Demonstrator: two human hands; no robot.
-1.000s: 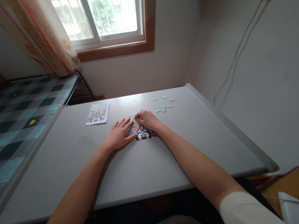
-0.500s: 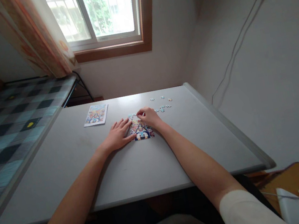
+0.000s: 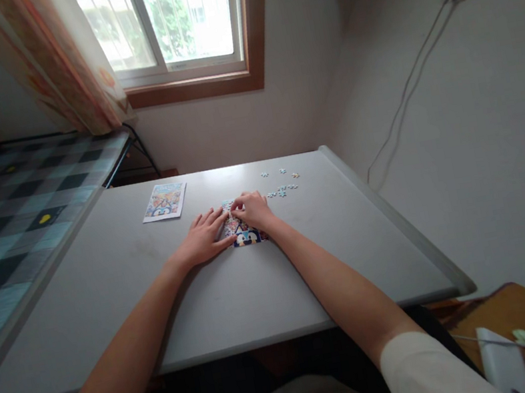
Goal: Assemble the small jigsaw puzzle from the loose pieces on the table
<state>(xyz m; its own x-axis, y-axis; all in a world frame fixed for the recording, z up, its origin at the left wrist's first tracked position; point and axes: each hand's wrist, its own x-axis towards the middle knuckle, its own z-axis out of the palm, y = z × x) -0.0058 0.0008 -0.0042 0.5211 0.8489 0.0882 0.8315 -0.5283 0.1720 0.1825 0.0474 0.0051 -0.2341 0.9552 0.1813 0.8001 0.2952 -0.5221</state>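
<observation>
A partly assembled jigsaw puzzle (image 3: 248,237) lies on the table, with a blue-and-white cartoon face along its near edge. My left hand (image 3: 203,237) rests flat beside it, fingers spread, with the thumb and fingertips on its left side. Over the puzzle's upper part, my right hand (image 3: 253,210) pinches a small puzzle piece between thumb and fingers, close to the left fingertips. The piece is mostly hidden by the fingers, and the right hand covers the puzzle's upper right part.
Several loose puzzle pieces (image 3: 282,189) lie beyond my right hand on the white table (image 3: 354,255). A printed picture sheet (image 3: 164,201) lies at the back left. A checked bed (image 3: 37,189) stands left; a wooden stool (image 3: 510,308) with things on it is at right.
My right hand has shifted left and slightly nearer over the puzzle, toward the left fingertips. My left hand stays on the puzzle's left side. The view has shifted slightly.
</observation>
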